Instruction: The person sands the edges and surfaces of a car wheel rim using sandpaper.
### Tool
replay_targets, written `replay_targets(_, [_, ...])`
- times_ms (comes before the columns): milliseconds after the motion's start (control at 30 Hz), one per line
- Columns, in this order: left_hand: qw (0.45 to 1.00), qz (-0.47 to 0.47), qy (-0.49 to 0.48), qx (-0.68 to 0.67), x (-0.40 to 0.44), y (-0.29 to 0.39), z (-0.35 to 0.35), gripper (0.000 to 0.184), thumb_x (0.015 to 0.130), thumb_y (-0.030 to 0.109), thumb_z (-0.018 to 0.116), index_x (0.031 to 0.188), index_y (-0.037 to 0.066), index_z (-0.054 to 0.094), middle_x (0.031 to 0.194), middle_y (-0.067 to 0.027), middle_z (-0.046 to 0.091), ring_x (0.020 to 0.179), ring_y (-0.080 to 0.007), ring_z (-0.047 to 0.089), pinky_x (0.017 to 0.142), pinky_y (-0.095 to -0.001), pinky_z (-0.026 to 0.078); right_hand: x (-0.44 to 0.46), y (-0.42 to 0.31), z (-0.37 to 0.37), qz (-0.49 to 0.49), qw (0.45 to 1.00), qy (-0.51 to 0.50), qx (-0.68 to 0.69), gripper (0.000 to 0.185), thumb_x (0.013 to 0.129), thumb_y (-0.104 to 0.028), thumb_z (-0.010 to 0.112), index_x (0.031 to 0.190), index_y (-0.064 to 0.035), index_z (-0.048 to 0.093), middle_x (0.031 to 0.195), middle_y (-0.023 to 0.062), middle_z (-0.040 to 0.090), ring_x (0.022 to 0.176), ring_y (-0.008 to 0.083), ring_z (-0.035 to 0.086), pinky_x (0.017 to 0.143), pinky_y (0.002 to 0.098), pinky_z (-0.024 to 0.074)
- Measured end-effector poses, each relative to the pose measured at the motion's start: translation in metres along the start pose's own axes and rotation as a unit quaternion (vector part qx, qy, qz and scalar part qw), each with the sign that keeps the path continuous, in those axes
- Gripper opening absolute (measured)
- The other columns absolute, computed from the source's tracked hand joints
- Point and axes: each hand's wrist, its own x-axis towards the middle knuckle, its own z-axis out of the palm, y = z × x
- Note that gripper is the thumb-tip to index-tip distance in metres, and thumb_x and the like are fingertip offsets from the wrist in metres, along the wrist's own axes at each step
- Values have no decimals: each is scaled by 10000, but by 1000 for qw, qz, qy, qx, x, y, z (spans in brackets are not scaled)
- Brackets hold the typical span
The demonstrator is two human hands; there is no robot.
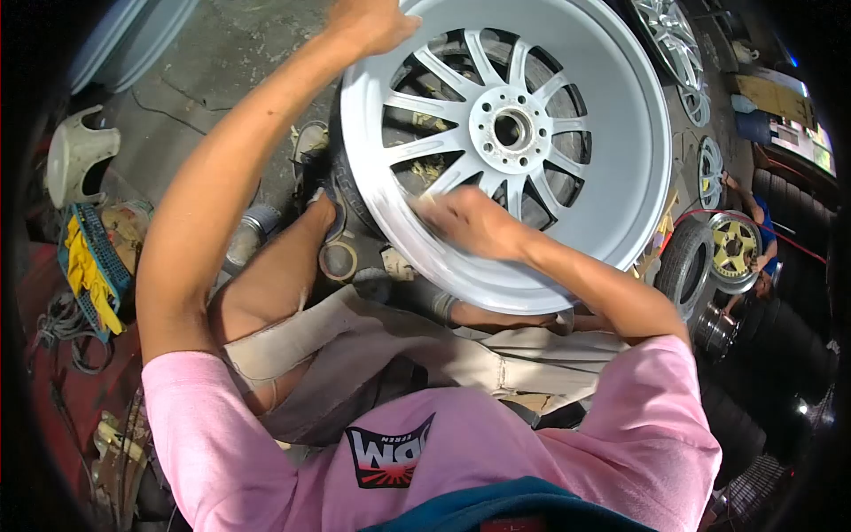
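A large grey-silver wheel rim [625,160] with many spokes leans tilted before my legs, its hollow side facing me. At the top edge of the view my left hand [372,25] grips the rim's outer edge, thumb over the lip and other fingers partly out of sight. My right hand [470,222] is inside the rim, against the lower left of its inner wall. Its fingers are pressed together and blurred by motion; a small pale thing may be between them, too unclear to name. Whitish streaks mark the wall there.
A white stool [81,155], a teal basket [89,275] with yellow gloves [89,270], a can [253,235] and a tape roll [338,261] lie leftward. At right are a tire [687,266], a gold wheel [735,248] and a person in blue [762,226].
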Motion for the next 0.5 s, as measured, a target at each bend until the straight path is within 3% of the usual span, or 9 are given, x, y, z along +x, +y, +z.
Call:
replay_targets(67, [999, 40, 13, -32, -6, 1, -1, 417, 867, 257, 741, 1170, 5, 604, 1095, -303, 697, 1070, -484, 663, 913, -550, 533, -30, 55, -9, -81, 982, -94, -140, 246, 1005, -130, 538, 900, 32, 690, 778, 257, 678, 779, 452, 679, 718, 496, 547])
replay_targets(133, [999, 29, 4, -32, -3, -1, 4, 409, 875, 261, 735, 1169, 9, 604, 1093, -301, 696, 1066, -486, 661, 911, -552, 531, -61, 58, -47, 93, 914, -268, -291, 193, 916, -98, 599, 1009, 0, 736, 909, 272, 708, 891, 446, 694, 794, 495, 558])
replay_targets(200, [999, 19, 2, -27, 3, -5, 7, 401, 883, 266, 728, 1167, 13, 603, 1090, -298, 696, 1063, -487, 660, 909, -553, 530, -70, 38, -72, 172, 885, -282, -327, 253, 864, -71, 584, 1044, 37, 724, 950, 294, 715, 952, 430, 708, 851, 511, 551])
replay_targets(300, [999, 20, 26, -10, 5, -10, 17, 372, 900, 261, 714, 1156, 15, 603, 1080, -296, 694, 1046, -498, 654, 898, -560, 526, -29, 61, -35, 42, 871, -333, -360, 261, 853, -64, 573, 1017, 89, 706, 903, 273, 728, 921, 404, 729, 816, 521, 560])
replay_targets(333, [999, 36, 28, -26, 5, -12, 17, 362, 911, 264, 702, 1152, 13, 602, 1071, -297, 692, 1035, -503, 652, 890, -566, 525, 0, 93, -8, -129, 908, -215, -335, 244, 831, -85, 596, 924, 108, 714, 836, 248, 733, 854, 351, 748, 753, 489, 579])
replay_targets(367, [997, 53, 29, -37, 5, -15, 17, 352, 922, 266, 691, 1148, 11, 602, 1063, -298, 691, 1024, -509, 650, 881, -571, 524, 86, 22, -16, 15, 955, -192, -227, 233, 809, -100, 626, 912, 70, 750, 839, 225, 739, 780, 317, 725, 702, 467, 567])
replay_targets(433, [994, 85, 65, -28, 9, -24, 29, 344, 928, 271, 682, 1137, 8, 605, 1046, -301, 691, 1013, -513, 650, 874, -574, 524, 158, -31, -73, 80, 978, -48, -188, 214, 837, -175, 702, 939, -15, 802, 837, 131, 760, 709, 271, 668, 648, 456, 529])
replay_targets(467, [988, 116, 101, -23, 12, -27, 32, 337, 935, 275, 674, 1127, 5, 608, 1030, -303, 691, 1003, -516, 651, 868, -576, 524, 197, -11, -102, 177, 977, 81, 86, 199, 843, -158, 742, 978, -22, 800, 928, 105, 782, 799, 259, 713, 682, 429, 564])
replay_targets(500, [988, 118, 101, -21, 12, -23, 27, 337, 935, 275, 674, 1127, 5, 608, 1030, -303, 691, 1003, -516, 651, 868, -576, 524, 213, 29, -134, 148, 954, 131, 224, 242, 864, -193, 756, 1020, -10, 788, 973, 115, 781, 863, 252, 718, 743, 412, 570])
